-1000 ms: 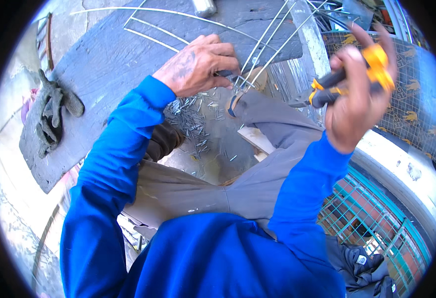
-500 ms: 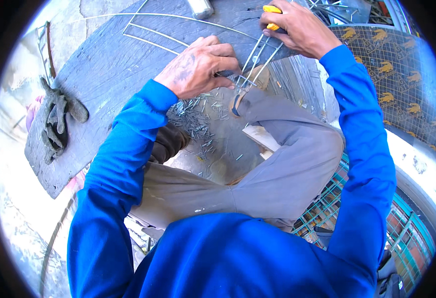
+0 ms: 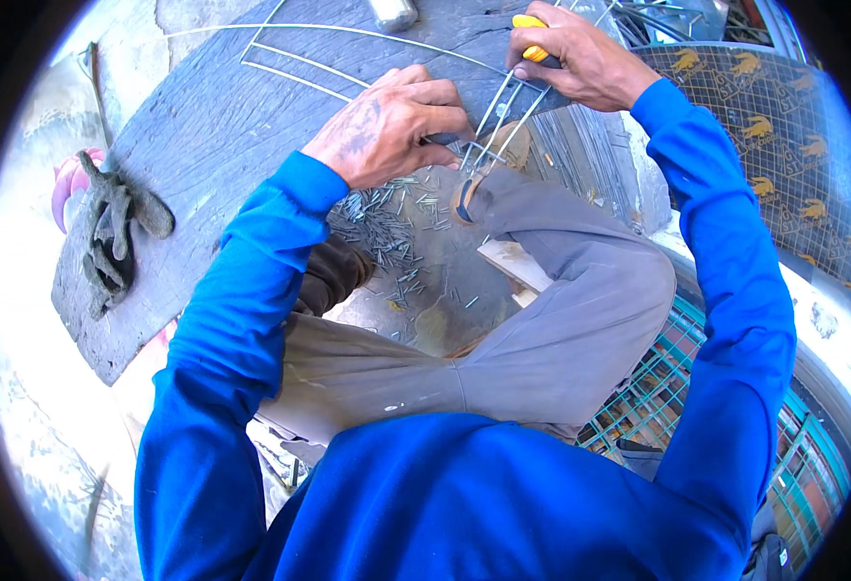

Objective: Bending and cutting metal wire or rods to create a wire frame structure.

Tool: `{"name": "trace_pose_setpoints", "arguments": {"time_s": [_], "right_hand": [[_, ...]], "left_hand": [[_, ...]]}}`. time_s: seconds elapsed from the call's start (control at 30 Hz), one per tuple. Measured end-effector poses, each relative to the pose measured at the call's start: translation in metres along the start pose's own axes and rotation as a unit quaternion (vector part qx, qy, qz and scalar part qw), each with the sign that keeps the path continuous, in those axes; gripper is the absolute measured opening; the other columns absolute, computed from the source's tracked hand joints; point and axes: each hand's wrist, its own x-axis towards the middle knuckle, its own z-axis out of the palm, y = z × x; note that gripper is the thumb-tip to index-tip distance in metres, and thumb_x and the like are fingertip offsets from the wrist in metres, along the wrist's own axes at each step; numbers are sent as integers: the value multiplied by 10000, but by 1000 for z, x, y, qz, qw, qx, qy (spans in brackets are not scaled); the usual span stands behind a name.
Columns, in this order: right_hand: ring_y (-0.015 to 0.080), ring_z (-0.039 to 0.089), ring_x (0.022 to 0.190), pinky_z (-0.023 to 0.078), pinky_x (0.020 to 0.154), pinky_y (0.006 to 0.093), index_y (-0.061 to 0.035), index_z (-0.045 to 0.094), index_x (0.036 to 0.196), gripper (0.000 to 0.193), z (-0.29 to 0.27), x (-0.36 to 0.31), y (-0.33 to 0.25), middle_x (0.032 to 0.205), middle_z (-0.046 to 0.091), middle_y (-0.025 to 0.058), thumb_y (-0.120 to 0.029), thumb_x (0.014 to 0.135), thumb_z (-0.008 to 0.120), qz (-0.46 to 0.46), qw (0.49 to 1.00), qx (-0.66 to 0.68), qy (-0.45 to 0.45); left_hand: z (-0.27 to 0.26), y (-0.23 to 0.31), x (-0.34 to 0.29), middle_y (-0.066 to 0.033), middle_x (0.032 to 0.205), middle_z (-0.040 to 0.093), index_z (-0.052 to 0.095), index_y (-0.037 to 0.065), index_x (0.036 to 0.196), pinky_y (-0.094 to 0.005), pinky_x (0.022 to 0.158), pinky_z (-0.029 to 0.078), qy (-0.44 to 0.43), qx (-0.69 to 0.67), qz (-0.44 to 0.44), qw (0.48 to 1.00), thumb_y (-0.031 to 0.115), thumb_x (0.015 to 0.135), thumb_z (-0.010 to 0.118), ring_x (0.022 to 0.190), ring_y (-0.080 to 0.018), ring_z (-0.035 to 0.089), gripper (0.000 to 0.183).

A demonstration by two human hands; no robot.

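My right hand (image 3: pixel 580 58) is closed round a hand tool with a yellow and black handle (image 3: pixel 532 39); its working end is hidden. Below that hand a ladder-like frame of thin metal wire (image 3: pixel 509 105) slants down toward my shoe. My left hand (image 3: pixel 391 126) is closed at the frame's lower end, its fingertips round a small dark piece (image 3: pixel 440 139) whose kind I cannot make out. More wires (image 3: pixel 301 66) run out from under the left hand across a dark wooden board (image 3: pixel 193 155). A long curved wire (image 3: pixel 377 35) crosses the board behind both hands.
A dirty work glove (image 3: pixel 115 232) lies at the board's left edge. Short cut wire pieces (image 3: pixel 386 228) litter the floor between my legs. A metal cylinder (image 3: pixel 393 14) stands at the far edge, a patterned dark sheet (image 3: pixel 755 145) lies right, and a green wire grid (image 3: pixel 648 363) is beside my leg.
The right hand and its yellow-handled tool have shifted very slightly downward. The left hand keeps nearly the same place and grip.
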Motion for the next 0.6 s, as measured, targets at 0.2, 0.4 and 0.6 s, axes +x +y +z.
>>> {"name": "trace_pose_setpoints", "arguments": {"time_s": [0.2, 0.4, 0.6], "right_hand": [[373, 578, 945, 468, 833, 473, -65, 647, 941, 220, -4, 4, -3, 939, 559, 163, -256, 938, 756, 14, 999, 3, -35], [367, 584, 940, 473, 825, 473, -59, 657, 991, 229, -3, -3, -1, 944, 569, 160, -275, 956, 727, 16, 999, -25, -36], [340, 615, 969, 505, 882, 431, -82, 676, 1124, 182, -6, -20, -20, 1006, 597, 145, -80, 944, 651, 72, 984, 93, 134]], "left_hand": [[-5, 2, 0, -28, 1051, 644, 754, 136, 1100, -412, 921, 485, -3, -8, 1, 1000, 243, 773, 861, 1001, -281, 577, 360], [-5, 4, 4, -34, 1035, 648, 762, 138, 1090, -411, 914, 487, 6, 3, 14, 1000, 243, 772, 867, 993, -280, 571, 351], [-5, 9, 15, -39, 1012, 655, 781, 143, 1088, -413, 884, 497, -16, 5, -7, 1000, 255, 755, 880, 971, -285, 574, 364]]}}
